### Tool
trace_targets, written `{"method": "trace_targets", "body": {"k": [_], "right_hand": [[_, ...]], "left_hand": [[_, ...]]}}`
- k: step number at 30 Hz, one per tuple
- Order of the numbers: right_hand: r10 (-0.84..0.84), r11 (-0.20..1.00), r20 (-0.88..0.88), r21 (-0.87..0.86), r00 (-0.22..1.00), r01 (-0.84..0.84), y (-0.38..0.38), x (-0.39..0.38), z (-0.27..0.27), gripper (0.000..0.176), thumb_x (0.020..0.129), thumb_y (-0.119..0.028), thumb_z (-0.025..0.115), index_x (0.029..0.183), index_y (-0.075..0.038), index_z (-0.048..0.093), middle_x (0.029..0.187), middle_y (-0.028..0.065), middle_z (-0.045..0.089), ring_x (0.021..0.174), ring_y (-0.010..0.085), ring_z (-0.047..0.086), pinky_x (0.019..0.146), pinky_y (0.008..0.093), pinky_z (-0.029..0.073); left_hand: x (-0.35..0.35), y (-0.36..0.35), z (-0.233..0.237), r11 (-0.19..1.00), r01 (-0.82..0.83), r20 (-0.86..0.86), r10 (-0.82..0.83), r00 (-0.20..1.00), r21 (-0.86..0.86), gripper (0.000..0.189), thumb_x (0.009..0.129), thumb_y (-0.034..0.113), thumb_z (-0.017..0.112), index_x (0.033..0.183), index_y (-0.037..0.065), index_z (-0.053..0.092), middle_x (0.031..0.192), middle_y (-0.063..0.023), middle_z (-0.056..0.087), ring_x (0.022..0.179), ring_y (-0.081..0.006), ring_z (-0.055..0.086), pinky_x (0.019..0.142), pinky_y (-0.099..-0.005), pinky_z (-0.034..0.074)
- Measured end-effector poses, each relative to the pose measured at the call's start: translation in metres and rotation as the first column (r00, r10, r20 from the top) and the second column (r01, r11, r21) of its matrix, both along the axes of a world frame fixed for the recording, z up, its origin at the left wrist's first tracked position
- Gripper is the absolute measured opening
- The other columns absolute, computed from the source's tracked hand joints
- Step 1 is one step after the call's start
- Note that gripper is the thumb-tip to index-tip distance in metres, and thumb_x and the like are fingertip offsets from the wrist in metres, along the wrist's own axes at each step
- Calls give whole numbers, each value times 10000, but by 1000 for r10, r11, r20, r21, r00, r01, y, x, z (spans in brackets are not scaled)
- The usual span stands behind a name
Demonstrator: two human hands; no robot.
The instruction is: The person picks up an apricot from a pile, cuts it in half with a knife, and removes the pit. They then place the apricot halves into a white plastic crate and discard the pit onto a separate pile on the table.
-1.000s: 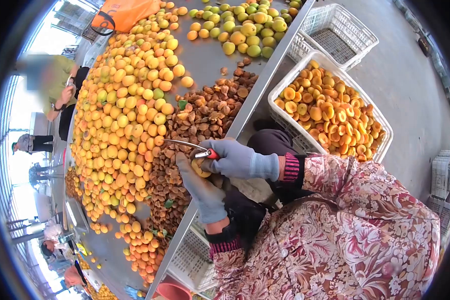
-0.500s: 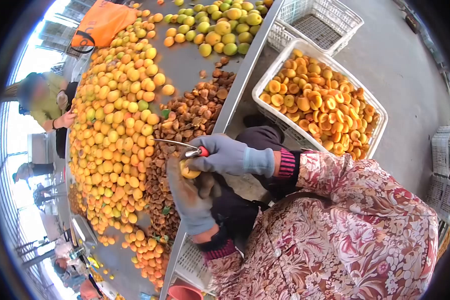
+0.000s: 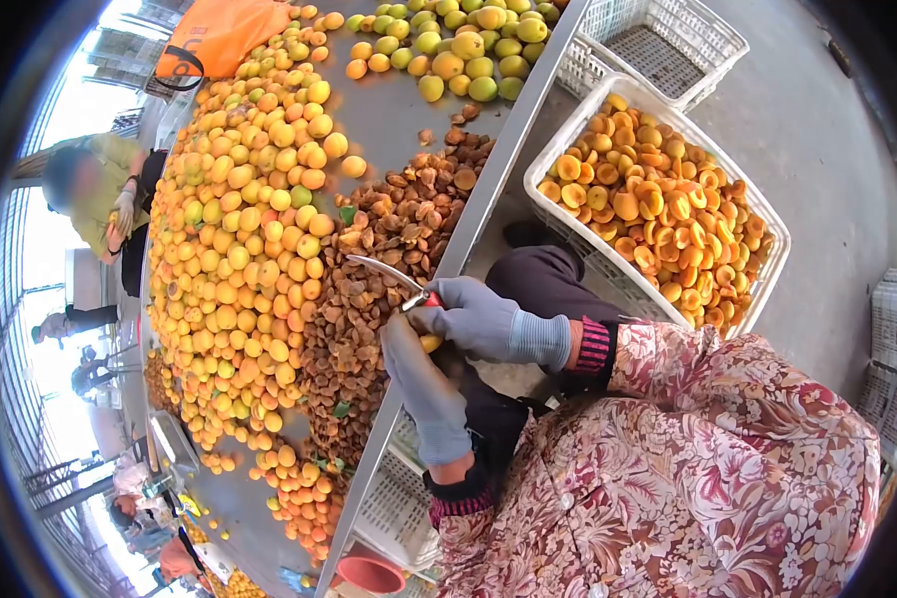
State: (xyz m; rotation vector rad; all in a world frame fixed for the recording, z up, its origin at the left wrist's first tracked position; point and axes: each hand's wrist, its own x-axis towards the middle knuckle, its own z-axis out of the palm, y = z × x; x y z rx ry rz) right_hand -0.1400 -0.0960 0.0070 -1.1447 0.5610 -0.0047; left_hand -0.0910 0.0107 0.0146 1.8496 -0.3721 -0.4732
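Observation:
My right hand (image 3: 478, 319), in a grey glove, grips a curved knife (image 3: 387, 271) with a red handle, its blade pointing over the table. Just below it, my gloved left hand (image 3: 424, 389) is closed around a yellow fruit (image 3: 431, 342), mostly hidden between the two hands. Both hands are at the table edge (image 3: 394, 404), beside a heap of brown pits (image 3: 354, 329). Beyond the pits lies a large pile of orange-yellow fruit (image 3: 239, 239).
A white crate (image 3: 779, 249) of halved fruit stands at the right of the table, near another crate (image 3: 733, 45). Greener fruit (image 3: 468, 45) and an orange bag (image 3: 224, 38) lie at the top. A red bowl (image 3: 371, 573) sits low. A co-worker (image 3: 100, 189) is across the table.
The view has shifted, with the table scene displaced right. The fruit in my left hand shows less between my hands. The co-worker's hand has come away from the pile.

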Motion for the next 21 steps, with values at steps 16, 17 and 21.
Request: {"method": "trace_targets", "body": {"k": [16,17,21], "right_hand": [[5,998,78,65,997,-10,2,11,-1,197,880,-188,582,980,-23,545,786,1,578,659,55,522,554,213,445],[7,998,29,60,1000,-9,0,8,10,206,887,-201,583,973,-14,569,780,0,583,686,52,518,583,206,440],[-73,990,-1,121,997,73,0,23,0,201,893,-203,587,928,-8,618,753,9,604,692,56,540,584,213,454]], "left_hand": [[22,8,8,989,114,-168,-97,981,99,280,948,217,374,1000,-26,502,896,-101,534,720,-182,507,655,-280,421],[18,7,15,983,164,44,-168,985,77,279,943,211,380,1041,-24,491,884,-105,530,731,-186,509,683,-280,423],[-3,-7,28,964,78,211,-133,968,253,314,937,225,389,1111,-20,481,919,-109,534,776,-180,514,719,-271,423]]}}
